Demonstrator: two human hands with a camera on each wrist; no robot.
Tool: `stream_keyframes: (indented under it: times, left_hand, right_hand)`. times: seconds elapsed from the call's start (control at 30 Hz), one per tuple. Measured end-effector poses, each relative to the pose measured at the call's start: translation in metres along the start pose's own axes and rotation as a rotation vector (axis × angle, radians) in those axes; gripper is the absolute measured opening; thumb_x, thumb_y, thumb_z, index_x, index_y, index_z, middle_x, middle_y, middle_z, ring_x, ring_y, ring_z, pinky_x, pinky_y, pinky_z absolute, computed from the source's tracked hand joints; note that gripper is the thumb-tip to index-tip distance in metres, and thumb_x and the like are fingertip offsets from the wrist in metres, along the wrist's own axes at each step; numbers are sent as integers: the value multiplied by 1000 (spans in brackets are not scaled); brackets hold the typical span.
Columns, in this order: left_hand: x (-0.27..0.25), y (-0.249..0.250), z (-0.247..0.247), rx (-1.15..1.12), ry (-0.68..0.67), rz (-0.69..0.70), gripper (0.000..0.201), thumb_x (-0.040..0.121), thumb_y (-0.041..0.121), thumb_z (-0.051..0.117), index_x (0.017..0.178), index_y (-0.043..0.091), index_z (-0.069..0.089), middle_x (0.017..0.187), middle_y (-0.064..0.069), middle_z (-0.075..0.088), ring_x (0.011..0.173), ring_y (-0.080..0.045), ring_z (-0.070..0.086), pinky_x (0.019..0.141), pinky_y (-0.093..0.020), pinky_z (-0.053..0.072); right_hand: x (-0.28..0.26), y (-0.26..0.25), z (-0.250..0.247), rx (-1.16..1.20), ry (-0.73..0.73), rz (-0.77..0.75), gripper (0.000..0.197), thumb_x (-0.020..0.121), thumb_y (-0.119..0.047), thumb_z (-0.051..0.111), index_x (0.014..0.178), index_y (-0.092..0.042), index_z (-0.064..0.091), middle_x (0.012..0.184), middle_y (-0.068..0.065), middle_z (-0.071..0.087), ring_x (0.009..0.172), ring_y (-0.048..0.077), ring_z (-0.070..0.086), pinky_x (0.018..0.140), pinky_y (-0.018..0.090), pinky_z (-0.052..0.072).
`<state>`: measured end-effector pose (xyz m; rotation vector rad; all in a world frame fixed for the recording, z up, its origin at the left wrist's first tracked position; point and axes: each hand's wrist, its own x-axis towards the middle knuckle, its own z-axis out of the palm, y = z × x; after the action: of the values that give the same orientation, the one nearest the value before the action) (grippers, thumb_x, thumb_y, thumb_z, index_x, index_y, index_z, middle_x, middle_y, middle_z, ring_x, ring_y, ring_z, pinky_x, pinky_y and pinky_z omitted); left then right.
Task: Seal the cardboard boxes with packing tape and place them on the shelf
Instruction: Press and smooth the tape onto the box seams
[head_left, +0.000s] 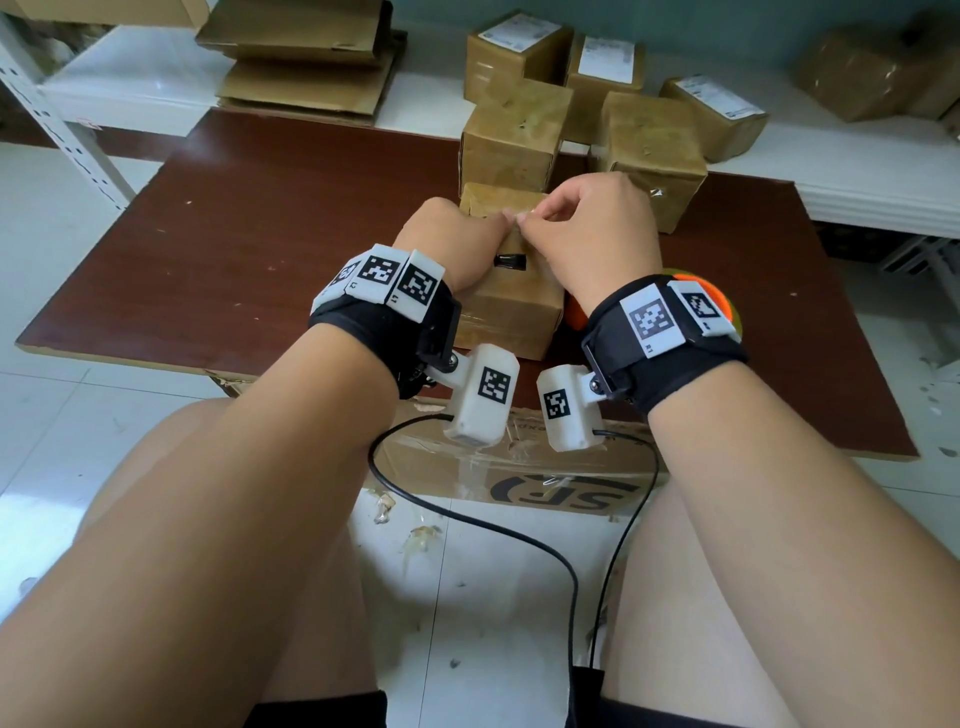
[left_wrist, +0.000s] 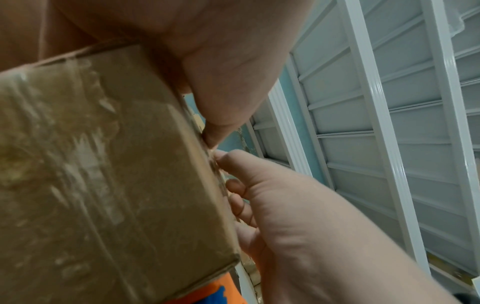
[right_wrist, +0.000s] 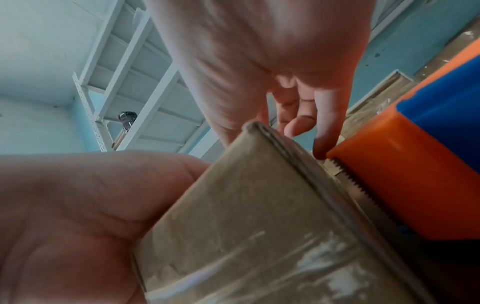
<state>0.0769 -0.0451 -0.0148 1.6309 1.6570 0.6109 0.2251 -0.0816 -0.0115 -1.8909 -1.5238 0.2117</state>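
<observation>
"SF" logo on the flattened carton (head_left: 545, 483) under the brown tabletop (head_left: 260, 234); white tile floor (head_left: 62, 218). Left hand (head_left: 447, 244) grips the taped box (head_left: 511, 312) w/ thumb on top. Right hand (head_left: 597, 228) pinches at its top edge.

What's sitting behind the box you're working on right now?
Behind the box stand two taped boxes, with three labelled boxes further back on the white shelf. Both hands cover the box's far edge, hiding what lies directly against it.

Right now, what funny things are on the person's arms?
Both arms are bare. Each wrist wears a black band with white blocks printed with black square codes. A small white box hangs under each wrist, trailing a thin black cable.
</observation>
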Motion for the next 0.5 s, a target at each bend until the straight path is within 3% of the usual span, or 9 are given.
stream_keyframes:
  times: [0.07, 0.13, 0.17, 0.23, 0.3, 0.37, 0.43, 0.5]
  left_hand:
    - [0, 0, 3, -3, -15, -1, 45, 104, 53, 57, 82, 14, 55, 75, 0, 57, 66, -16, 55, 57, -29, 40]
    - [-1, 1, 4, -13, -17, -7, 49, 106, 54, 54, 99, 7, 63, 75, -1, 59, 65, -17, 57, 55, -29, 40]
    - [-2, 0, 4, -19, -17, -15, 53, 107, 54, 53, 110, 3, 66, 75, -2, 60, 66, -18, 58, 56, -30, 40]
    - [-4, 1, 3, -28, -15, -23, 59, 108, 54, 51, 124, -1, 65, 79, -3, 60, 72, -21, 61, 59, -32, 40]
    - [-7, 1, 1, -63, 15, -18, 57, 108, 52, 50, 128, 0, 62, 92, -5, 63, 89, -26, 65, 71, -33, 44]
    - [-10, 3, -4, -136, 48, 38, 50, 109, 48, 51, 124, 2, 63, 103, -8, 67, 99, -28, 67, 81, -37, 51]
    - [-16, 5, -11, -222, 102, 124, 42, 107, 44, 54, 114, 5, 68, 101, -7, 72, 95, -27, 70, 88, -45, 59]
    - [-22, 3, -17, -322, 146, 221, 34, 102, 41, 57, 106, 11, 72, 98, -6, 76, 93, -27, 74, 90, -52, 61]
  right_hand:
    - [0, 2, -1, -18, 8, 33, 53, 84, -60, 81, 115, -18, 73, 98, -5, 68, 97, 14, 65, 84, 30, 55]
    - [0, 3, -4, 16, -17, 105, 78, 84, -59, 82, 142, -15, 54, 123, 2, 62, 114, 20, 60, 90, 28, 47]
    - [0, 3, -5, 27, -42, 148, 77, 88, -56, 81, 145, -13, 52, 130, 5, 63, 120, 23, 60, 93, 29, 45]
    - [-2, 1, -5, 55, -59, 195, 60, 94, -48, 76, 139, -11, 63, 130, 5, 70, 121, 24, 65, 98, 32, 51]
    - [-5, -1, -3, 116, 27, 181, 42, 99, -39, 71, 135, -18, 70, 126, 0, 75, 117, 18, 70, 102, 38, 56]
    - [-10, -7, -3, 138, 113, 126, 38, 101, -37, 66, 136, -23, 71, 129, -4, 75, 119, 13, 69, 101, 42, 58]
    - [-12, -13, -7, 202, 175, 90, 50, 99, -46, 66, 143, -24, 66, 135, -7, 72, 126, 10, 66, 103, 41, 56]
    - [-15, -17, -12, 336, 202, 94, 78, 88, -60, 74, 153, -20, 55, 141, -5, 69, 128, 4, 62, 106, 34, 54]
